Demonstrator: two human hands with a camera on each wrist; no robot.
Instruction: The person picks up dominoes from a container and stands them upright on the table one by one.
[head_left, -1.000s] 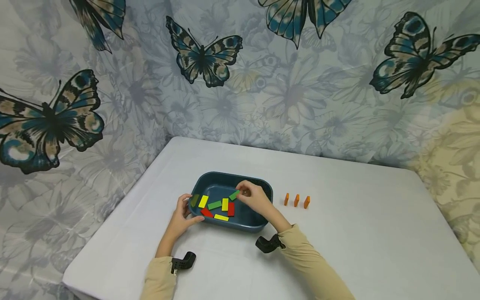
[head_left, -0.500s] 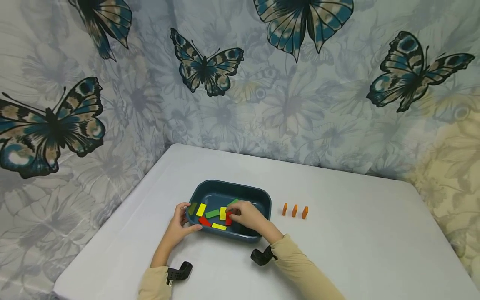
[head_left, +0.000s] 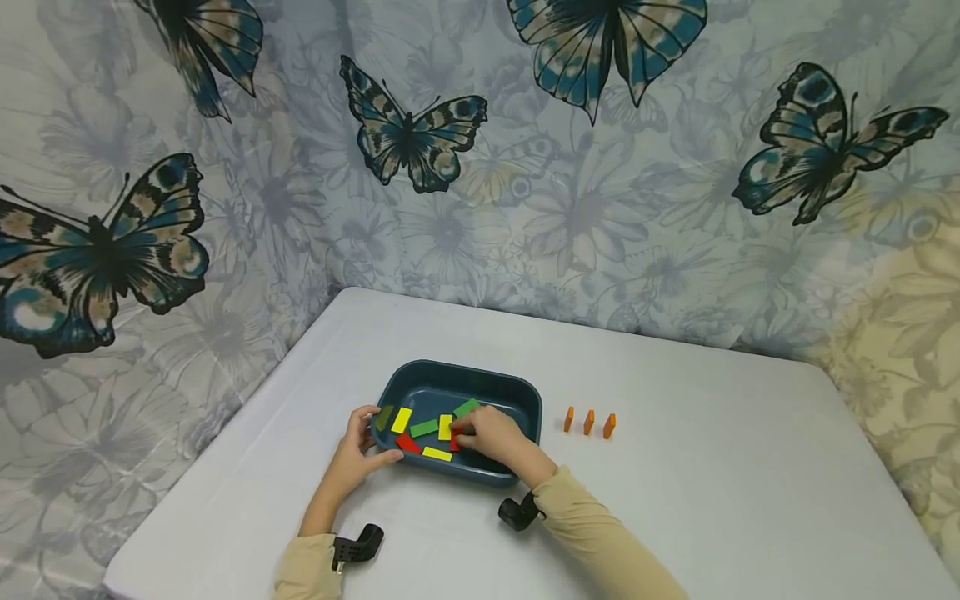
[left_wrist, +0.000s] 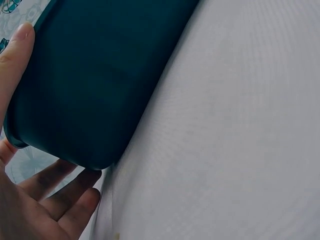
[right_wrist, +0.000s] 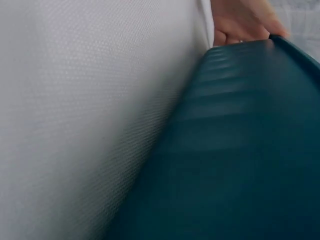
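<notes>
A dark teal tray [head_left: 427,364] stands on the white table, with flat red, yellow and green blocks on its floor. My left hand [head_left: 357,454] grips the tray's near left corner, thumb over the near rim and fingers at the end wall; the left wrist view shows that thumb [left_wrist: 16,60] along the tray's side. Inside the tray, my right hand [head_left: 498,437] has thumb and fingertips on a red block [head_left: 454,443], partly covering it. A yellow block [head_left: 446,427] lies just left of those fingertips, and a green block [head_left: 467,407] lies behind them.
Right of the tray, three orange blocks [head_left: 588,422] stand upright in a row on the table [head_left: 712,467]. Another red block [head_left: 408,443], a green block [head_left: 424,428] and several yellow ones lie in the tray's left half. A butterfly-patterned cloth [head_left: 600,250] hangs behind.
My right hand has moved from the green block at the back toward the near side, down to the red block. My left hand keeps its hold on the tray. The head view has tilted slightly upward.
</notes>
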